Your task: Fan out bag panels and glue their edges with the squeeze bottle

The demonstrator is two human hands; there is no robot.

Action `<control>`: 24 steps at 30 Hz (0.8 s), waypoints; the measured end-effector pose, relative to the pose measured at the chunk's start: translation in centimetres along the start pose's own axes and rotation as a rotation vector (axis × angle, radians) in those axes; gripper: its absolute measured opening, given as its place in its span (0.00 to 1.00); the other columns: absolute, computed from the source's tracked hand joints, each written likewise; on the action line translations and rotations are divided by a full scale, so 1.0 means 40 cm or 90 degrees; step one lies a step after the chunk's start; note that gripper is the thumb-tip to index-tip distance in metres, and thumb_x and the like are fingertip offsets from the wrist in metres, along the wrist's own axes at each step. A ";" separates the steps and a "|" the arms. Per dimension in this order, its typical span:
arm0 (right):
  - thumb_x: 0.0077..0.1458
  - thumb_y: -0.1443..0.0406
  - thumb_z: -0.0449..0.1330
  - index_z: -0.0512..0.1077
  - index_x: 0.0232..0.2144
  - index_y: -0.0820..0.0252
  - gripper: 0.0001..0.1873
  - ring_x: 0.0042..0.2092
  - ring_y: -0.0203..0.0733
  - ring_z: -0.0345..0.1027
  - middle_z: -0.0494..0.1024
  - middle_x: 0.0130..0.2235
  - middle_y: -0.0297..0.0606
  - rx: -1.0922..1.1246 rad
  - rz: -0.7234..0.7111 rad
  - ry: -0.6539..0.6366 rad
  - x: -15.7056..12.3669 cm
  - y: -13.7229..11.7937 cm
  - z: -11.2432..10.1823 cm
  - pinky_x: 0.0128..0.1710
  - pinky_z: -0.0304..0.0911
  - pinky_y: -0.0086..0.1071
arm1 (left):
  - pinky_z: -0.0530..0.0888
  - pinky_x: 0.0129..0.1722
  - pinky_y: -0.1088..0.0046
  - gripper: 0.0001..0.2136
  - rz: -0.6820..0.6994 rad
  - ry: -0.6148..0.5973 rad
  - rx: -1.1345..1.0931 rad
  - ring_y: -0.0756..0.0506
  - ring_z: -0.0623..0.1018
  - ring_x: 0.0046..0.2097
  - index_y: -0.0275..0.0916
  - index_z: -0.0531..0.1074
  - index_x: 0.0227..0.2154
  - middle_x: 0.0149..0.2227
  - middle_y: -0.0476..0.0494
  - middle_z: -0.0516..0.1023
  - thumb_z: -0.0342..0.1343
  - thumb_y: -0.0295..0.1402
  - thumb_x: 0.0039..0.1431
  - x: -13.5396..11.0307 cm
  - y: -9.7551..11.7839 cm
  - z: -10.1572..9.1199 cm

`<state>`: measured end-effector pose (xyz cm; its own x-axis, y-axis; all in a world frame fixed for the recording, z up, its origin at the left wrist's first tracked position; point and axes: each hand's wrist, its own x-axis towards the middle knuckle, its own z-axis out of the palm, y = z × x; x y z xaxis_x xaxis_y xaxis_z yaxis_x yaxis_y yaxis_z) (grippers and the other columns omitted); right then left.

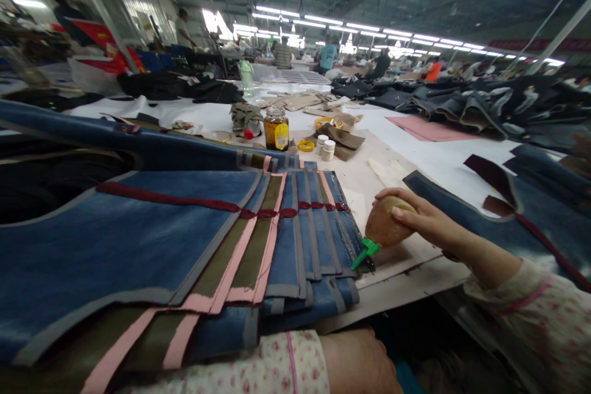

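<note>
- My right hand gripped one rounded brown squeeze bottle, right of centre, its green nozzle touching the edge of the fanned blue pieces.
- My left hand, at the bottom edge, lay low by the stack; I could not tell whether it held anything.
- About eight overlapping leather-like panels, grey-edged, some with pink strips, each crossed by a dark red band.
- Upper centre: one amber jar, two small white pots.
- The white table was long; the hall had strip lights, with workers far off.
</note>
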<state>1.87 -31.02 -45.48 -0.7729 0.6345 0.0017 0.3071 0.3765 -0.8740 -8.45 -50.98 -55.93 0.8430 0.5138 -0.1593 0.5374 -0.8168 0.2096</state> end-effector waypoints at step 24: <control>0.51 0.46 0.60 0.65 0.47 0.52 0.26 0.46 0.47 0.67 0.74 0.44 0.37 0.010 -0.102 0.156 0.165 0.050 0.001 0.48 0.64 0.41 | 0.62 0.20 0.72 0.07 0.016 0.092 -0.009 0.50 0.70 0.22 0.40 0.71 0.22 0.19 0.51 0.71 0.62 0.35 0.51 0.053 -0.024 0.088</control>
<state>-2.66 -26.11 -47.23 -0.6535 0.7124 0.2558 0.1817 0.4757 -0.8606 -7.25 -50.02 -59.85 0.8503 0.5262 -0.0131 0.5151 -0.8267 0.2263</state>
